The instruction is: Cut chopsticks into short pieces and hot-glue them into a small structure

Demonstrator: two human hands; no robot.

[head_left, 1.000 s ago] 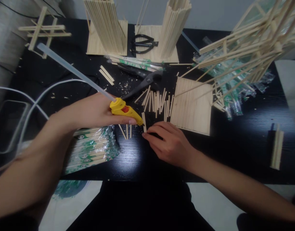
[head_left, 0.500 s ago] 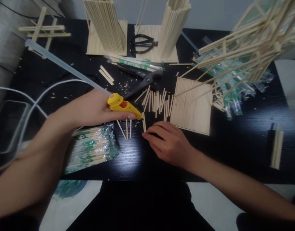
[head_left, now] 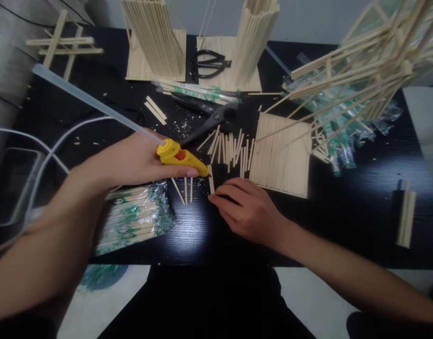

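My left hand [head_left: 140,157] is wrapped round a yellow hot glue gun [head_left: 174,153], with a long translucent glue stick [head_left: 92,101] poking out of its back end. The gun's nozzle meets the upper part of a short pair of wooden sticks [head_left: 211,180]. With its fingers closed, my right hand [head_left: 248,209] pinches the lower end of that pair against the table. Just beyond lie several loose cut sticks [head_left: 230,148]. Left of the pair, three short sticks [head_left: 185,190] lie partly below the gun.
A flat stick panel [head_left: 281,157] lies right of centre. Two stick towers [head_left: 154,42] [head_left: 257,47] stand at the back, near black-handled scissors [head_left: 209,64] and dark pliers [head_left: 212,120]. A large stick frame [head_left: 375,70] juts in at upper right. Wrapped chopsticks [head_left: 131,216] lie front left.
The glue stick's back end has shifted slightly left and down as the gun tilts a little. My right hand and the pair of sticks stay in place.
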